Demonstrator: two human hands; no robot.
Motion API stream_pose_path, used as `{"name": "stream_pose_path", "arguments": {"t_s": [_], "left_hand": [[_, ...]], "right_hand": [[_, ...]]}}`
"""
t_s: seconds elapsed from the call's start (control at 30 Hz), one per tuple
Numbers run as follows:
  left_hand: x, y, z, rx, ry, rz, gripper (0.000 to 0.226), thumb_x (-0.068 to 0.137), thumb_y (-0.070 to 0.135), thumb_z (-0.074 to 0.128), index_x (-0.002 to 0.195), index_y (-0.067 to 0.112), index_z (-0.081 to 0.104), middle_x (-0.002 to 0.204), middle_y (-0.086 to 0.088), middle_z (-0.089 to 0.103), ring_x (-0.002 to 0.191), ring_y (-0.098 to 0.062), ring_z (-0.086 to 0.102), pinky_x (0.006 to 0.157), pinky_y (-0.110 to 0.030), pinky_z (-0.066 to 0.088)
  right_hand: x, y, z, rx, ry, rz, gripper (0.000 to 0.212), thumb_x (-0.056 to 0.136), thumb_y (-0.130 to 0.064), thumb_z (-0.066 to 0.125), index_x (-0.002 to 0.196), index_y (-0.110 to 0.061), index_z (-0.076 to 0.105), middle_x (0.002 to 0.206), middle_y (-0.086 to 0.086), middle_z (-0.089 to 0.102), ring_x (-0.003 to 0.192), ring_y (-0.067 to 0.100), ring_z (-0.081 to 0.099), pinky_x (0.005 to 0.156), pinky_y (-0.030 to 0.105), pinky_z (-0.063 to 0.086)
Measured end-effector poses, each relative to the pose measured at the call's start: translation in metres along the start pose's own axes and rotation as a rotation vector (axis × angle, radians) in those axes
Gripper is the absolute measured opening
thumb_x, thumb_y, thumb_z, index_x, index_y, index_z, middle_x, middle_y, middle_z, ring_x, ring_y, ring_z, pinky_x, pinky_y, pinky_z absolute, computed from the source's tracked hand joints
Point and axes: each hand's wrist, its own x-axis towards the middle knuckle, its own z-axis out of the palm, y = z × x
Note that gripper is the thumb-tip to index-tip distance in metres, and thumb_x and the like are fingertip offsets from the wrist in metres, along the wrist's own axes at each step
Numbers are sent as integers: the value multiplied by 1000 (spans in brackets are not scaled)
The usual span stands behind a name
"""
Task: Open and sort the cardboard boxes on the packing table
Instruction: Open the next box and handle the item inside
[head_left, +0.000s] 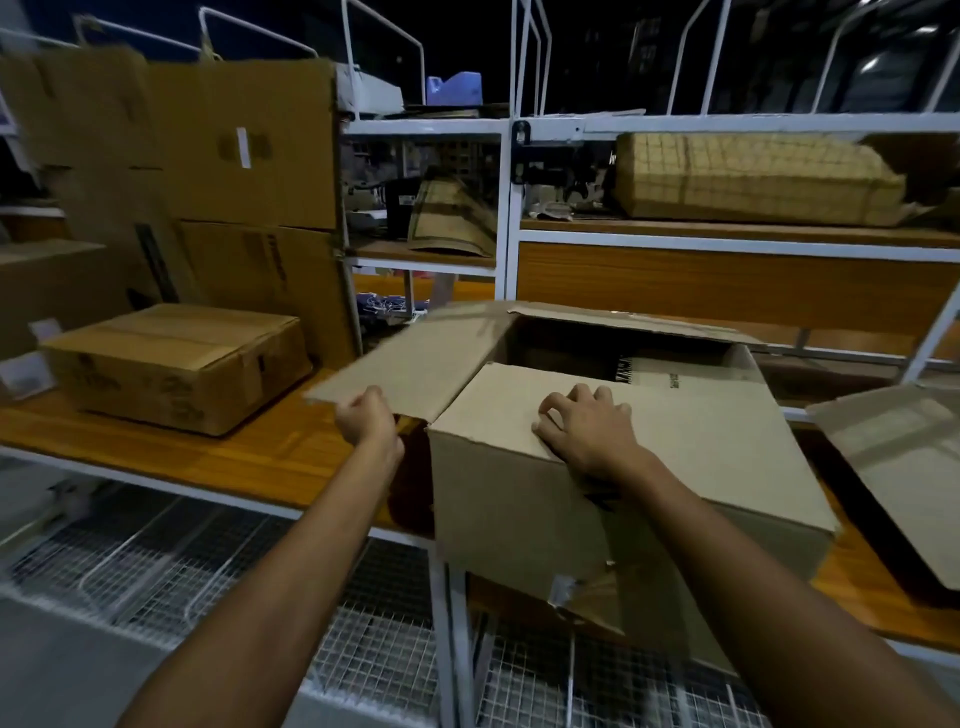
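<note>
A large pale cardboard box (519, 499) stands at the front edge of the wooden packing table (270, 457), partly overhanging it. Its left flap (415, 358) is swung outward, and my left hand (366, 415) grips that flap's near edge. My right hand (587, 426) presses flat on the near top flap, fingers spread. The box's far half is open, with dark contents and a light printed item inside, hard to make out. A smaller taped brown box (182, 364) sits closed on the table to the left.
Tall flattened cartons (234, 156) lean upright behind the small box. White metal shelving (506, 218) at the back holds a wrapped woven bundle (753, 179). Another cardboard flap (904, 467) juts in at right. Wire mesh racks (156, 561) lie under the table.
</note>
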Motion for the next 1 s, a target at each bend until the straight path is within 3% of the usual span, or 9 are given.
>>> {"name": "stream_pose_path", "arguments": {"t_s": [0.13, 0.23, 0.3, 0.37, 0.43, 0.53, 0.67, 0.83, 1.0], "left_hand": [[-12, 20, 21, 201, -89, 393, 28, 88, -3, 49, 112, 11, 56, 114, -5, 58, 100, -21, 58, 63, -17, 42], [-11, 20, 31, 501, -100, 537, 48, 82, -5, 52, 124, 18, 51, 147, -11, 34, 133, -32, 37, 95, -35, 48], [-7, 14, 33, 745, -17, 625, 69, 78, -7, 60, 138, 25, 43, 163, -10, -6, 150, -35, -2, 116, -48, 29], [-4, 5, 34, 926, 4, 872, 76, 75, -8, 65, 139, 27, 45, 164, -11, -12, 149, -31, -17, 121, -52, 10], [-3, -2, 41, 983, -187, 1014, 63, 78, -6, 62, 134, 23, 53, 164, -12, 13, 151, -28, -4, 121, -46, 11], [-9, -6, 62, 952, -655, 911, 35, 89, 8, 59, 123, 19, 60, 135, -8, 54, 133, -28, 45, 105, -42, 43], [-25, -8, 91, 1235, -1033, 803, 38, 97, 32, 55, 133, 20, 56, 133, -6, 56, 120, -21, 53, 94, -37, 44], [-30, -21, 124, 1439, -1150, 825, 47, 103, 42, 39, 136, 13, 53, 142, -12, 52, 139, -31, 37, 112, -46, 31], [-21, -32, 145, 1455, -1051, 898, 42, 96, 50, 41, 114, 18, 60, 116, -14, 60, 105, -31, 56, 95, -46, 45]], "right_hand": [[3, -2, 0, -19, 15, 5, 45, 98, -62, 34, 129, -36, 53, 133, 6, 50, 122, 29, 42, 97, 49, 37], [6, -4, 0, -24, 15, 0, 45, 97, -63, 34, 128, -36, 53, 133, 6, 50, 122, 28, 42, 96, 48, 36], [7, -1, -1, -27, 14, -10, 47, 96, -65, 35, 129, -36, 54, 133, 6, 49, 122, 28, 41, 96, 48, 36], [8, 2, -2, -43, 6, -22, 51, 95, -68, 35, 130, -37, 53, 135, 5, 49, 124, 28, 41, 97, 48, 37], [8, 6, -3, -33, -10, -37, 53, 93, -71, 36, 132, -40, 53, 138, 5, 48, 127, 27, 39, 98, 49, 37], [4, 11, -5, -8, -28, -69, 55, 92, -73, 36, 136, -44, 53, 142, 2, 48, 128, 26, 38, 100, 49, 37], [-11, 23, -7, 48, -64, -118, 55, 92, -72, 42, 139, -44, 54, 148, -3, 47, 131, 23, 37, 100, 47, 36], [-22, 43, -13, 251, 100, -19, 44, 94, -52, 58, 129, -26, 67, 134, -1, 64, 122, 20, 55, 98, 40, 48], [-17, 64, -14, 120, 124, 242, 40, 98, -46, 49, 122, -18, 65, 122, 9, 63, 120, 31, 53, 97, 44, 42]]}}
